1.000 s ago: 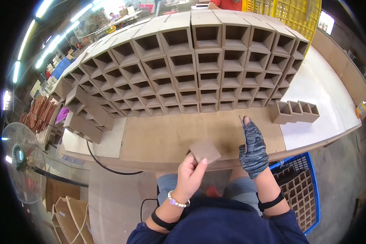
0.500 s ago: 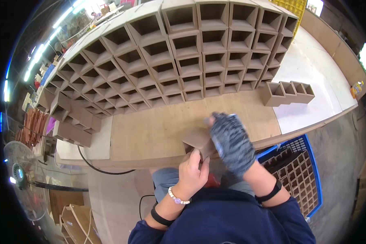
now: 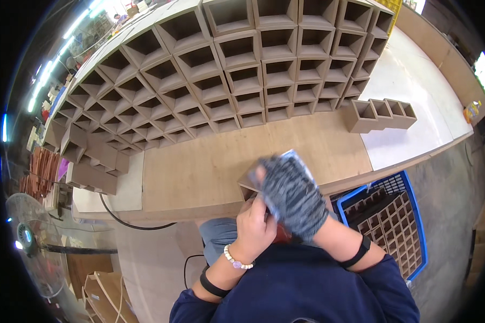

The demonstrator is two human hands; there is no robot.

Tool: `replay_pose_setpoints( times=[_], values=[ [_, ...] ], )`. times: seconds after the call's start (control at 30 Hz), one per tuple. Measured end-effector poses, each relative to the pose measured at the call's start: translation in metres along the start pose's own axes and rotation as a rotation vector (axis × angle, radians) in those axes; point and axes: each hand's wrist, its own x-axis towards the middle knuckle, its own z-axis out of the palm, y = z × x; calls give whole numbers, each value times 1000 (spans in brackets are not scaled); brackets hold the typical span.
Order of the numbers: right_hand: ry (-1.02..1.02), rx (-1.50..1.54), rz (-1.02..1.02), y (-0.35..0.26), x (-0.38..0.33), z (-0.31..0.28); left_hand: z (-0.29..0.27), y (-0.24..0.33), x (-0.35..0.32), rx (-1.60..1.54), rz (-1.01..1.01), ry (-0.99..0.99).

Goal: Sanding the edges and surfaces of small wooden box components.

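Note:
At the front edge of the bench, my bare left hand pinches a small brown open-ended box by its near side. The box's dark opening shows beside the fingers. My right hand, in a grey knitted fingerless glove, lies over the box and covers most of it. Its fingers are curled and partly smeared by motion. A pale bluish flat edge shows along the far side of the glove; what it belongs to I cannot make out.
A tall stack of brown boxes spans the back of the wooden bench. Short box groups stand at left and right. A blue crate of boxes sits below right; a fan stands at left.
My right hand has moved left and nearer across the box, covering the top face that showed before. My left hand keeps its hold on the box. The whole view has shifted slightly.

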Motion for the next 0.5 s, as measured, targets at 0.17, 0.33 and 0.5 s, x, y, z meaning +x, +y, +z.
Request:
replay_pose_setpoints(
  times=[0.17, 0.33, 0.5],
  values=[
    [-14, 7, 114, -1, -6, 2, 5, 1, 2, 113, 24, -29],
    [-91, -39, 81, -1, 9, -9, 0, -1, 0, 16, -48, -41],
    [-53, -16, 90, -5, 0, -6, 5, -3, 2, 22, -68, -44]
  ],
)
